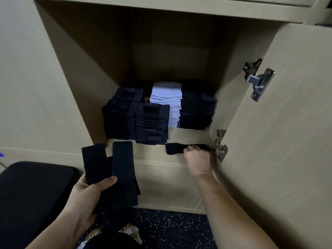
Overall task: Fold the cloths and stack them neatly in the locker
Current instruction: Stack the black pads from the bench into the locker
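Your right hand (197,158) is clenching the likely soft, light dark folded cloth (174,149), poking left of the fist, on the beige locker shelf (188,135); your left hand (88,193) is pinching two dark mesh cloths (124,159).

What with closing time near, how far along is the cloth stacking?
Done: dark stacks and a white stack stand at the back of the locker. In hand: the left hand holds dark cloth strips, and the right hand grips a dark cloth on the locker floor. Left: stacking those pieces; whether more cloths wait out of view, I cannot tell.
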### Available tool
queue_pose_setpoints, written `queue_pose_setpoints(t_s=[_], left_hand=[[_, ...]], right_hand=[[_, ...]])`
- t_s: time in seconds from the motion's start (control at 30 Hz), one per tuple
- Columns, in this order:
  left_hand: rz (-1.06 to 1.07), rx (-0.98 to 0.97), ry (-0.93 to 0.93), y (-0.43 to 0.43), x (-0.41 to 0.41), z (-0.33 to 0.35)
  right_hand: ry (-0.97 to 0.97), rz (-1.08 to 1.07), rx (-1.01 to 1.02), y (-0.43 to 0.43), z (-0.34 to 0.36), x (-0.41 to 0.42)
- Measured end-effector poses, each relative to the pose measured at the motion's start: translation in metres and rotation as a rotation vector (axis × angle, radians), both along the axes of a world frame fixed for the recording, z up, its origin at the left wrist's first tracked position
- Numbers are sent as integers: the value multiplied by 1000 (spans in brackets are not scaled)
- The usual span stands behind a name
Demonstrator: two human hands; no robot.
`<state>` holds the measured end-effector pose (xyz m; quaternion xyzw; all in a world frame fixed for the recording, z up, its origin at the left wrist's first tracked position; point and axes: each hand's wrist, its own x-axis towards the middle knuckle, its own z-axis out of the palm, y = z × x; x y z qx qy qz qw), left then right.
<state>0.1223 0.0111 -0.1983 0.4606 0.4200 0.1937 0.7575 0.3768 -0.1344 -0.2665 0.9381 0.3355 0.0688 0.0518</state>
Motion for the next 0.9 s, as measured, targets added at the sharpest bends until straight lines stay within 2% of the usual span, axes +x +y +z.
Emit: queue_pose_setpoints(t_s=[0.13, 0.27, 0.33, 0.47, 0.57, 0.63, 0.7, 0.77, 0.8, 0.83, 0.9], left_hand=[[-9, -9, -7, -3, 1, -2], [-25, -5, -18, -6, 4, -4], [-20, -3, -19, -7, 7, -6], [-5, 3, -29, -8, 11, -8], [1, -10, -43, -9, 9, -7], [3, -13, -63, -11, 7, -3], [-5, -10, -86, -15, 4, 1], [-11, -5, -101, -19, 0, 5], [-13, 0, -104, -21, -3, 6], [-14, 7, -107, -23, -6, 8], [-11, 19, -115, -25, -13, 11]], right_hand=[[61, 4, -5, -4, -34, 7], [-8, -53, 5, -3, -23, -3], [74, -46, -48, -3, -20, -5], [52, -66, -59, 0, -17, 0], [61, -76, 35, -3, -11, -6], [61, -96, 200, -2, 1, -20], [231, -147, 527, 2, 19, -45], [701, -111, 926, 7, 41, -78], [935, -68, 1035, 9, 52, -96], [1099, -19, 1073, 9, 62, -112], [1248, 33, 1076, 10, 76, -136]])
